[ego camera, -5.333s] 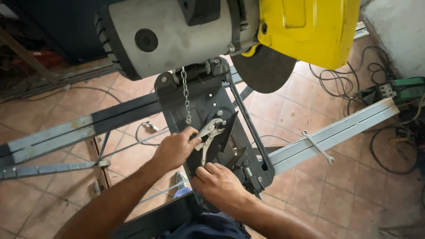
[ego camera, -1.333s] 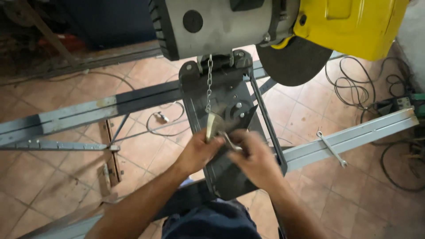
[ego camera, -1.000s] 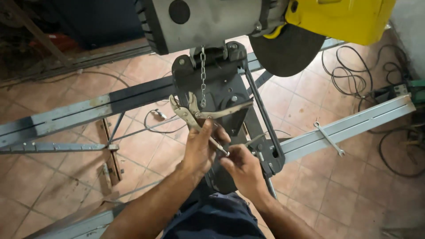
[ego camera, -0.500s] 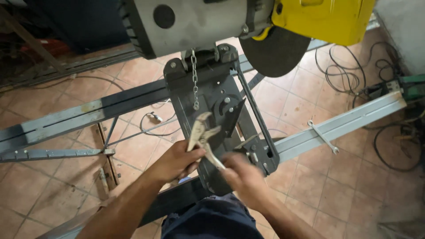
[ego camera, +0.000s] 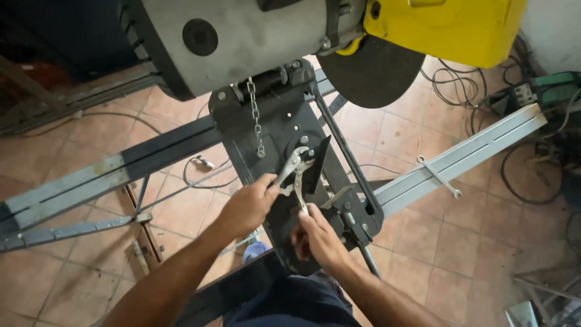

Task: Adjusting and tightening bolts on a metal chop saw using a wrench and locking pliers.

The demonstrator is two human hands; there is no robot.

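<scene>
Locking pliers [ego camera: 295, 172]: silver, held over the black base plate [ego camera: 272, 130] of a chop saw, just below the end of a hanging chain [ego camera: 255, 118]. The long axis is set on a diagonal, from lower left to upper right; the nose is pointed up and to the right, toward a small fitting on the plate beside a dark angled vise piece [ego camera: 316, 171]. Whether the nose is closed on that fitting cannot be told.

Left hand [ego camera: 248, 204]: fingers curled together around the upper handle, from the left side of the tool. This hand is the nearer to the nose.

Right hand [ego camera: 315, 235]: placed below the tool, fingers closed on the tip of the lower handle, which is splayed downward away from the upper one.

Surroundings: grey motor housing [ego camera: 236, 36], yellow blade guard [ego camera: 448, 27] and dark abrasive disc [ego camera: 372, 69] above; long grey metal rails [ego camera: 460, 160] across a tiled floor; cables at right.
</scene>
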